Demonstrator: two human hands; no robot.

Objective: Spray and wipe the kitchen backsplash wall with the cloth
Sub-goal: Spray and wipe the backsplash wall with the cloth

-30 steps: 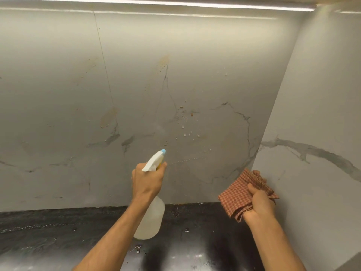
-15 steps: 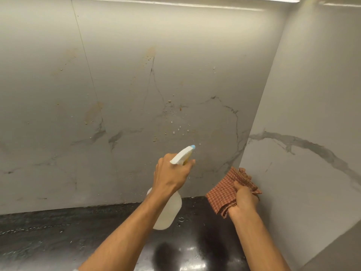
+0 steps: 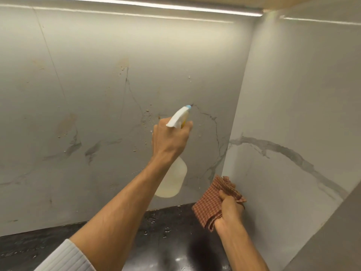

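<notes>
The marble-look backsplash wall (image 3: pixel 93 98) fills the view, with yellowish stains and droplets near its middle. My left hand (image 3: pixel 170 139) grips the neck of a white spray bottle (image 3: pixel 172 180), raised in front of the wall. Its blue-tipped nozzle (image 3: pixel 188 107) points up and right, close to the wall. Lower right, near the corner, my right hand (image 3: pixel 229 209) holds a folded red-checked cloth (image 3: pixel 211 202). The cloth is clear of the wall.
A second marble wall (image 3: pixel 293 114) meets the backsplash at a corner on the right. Below lies a glossy black countertop (image 3: pixel 168 245) with scattered droplets. A light strip (image 3: pixel 148 5) runs along the top under the cabinet.
My left hand has lifted the spray bottle higher and to the right, nearer the stained patch. The right hand with the cloth stays low by the corner.
</notes>
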